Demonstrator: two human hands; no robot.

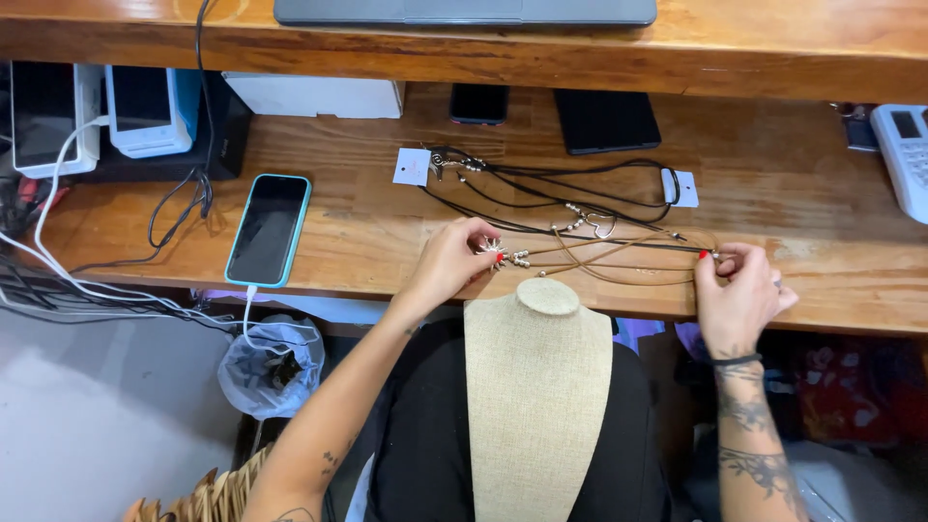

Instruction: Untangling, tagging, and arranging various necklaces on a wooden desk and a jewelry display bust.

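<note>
My left hand (452,259) pinches a small silver sun-shaped pendant (493,247) on a tan cord necklace (619,259) lying on the wooden table (367,222). My right hand (739,290) grips the other end of the same cord near the table's front edge. A beige fabric necklace bust (537,406) rests upright on my lap, just below the cord. Beyond the tan cord lie black cord necklaces (561,188) with silver charms and white tags (411,166).
A phone in a light-blue case (268,228) lies at the left, plugged into a white cable. Further phones, a white box (314,95) and card readers sit at the back under a wooden shelf (483,43). A white device (904,155) is at far right. A bagged bin (271,367) stands below.
</note>
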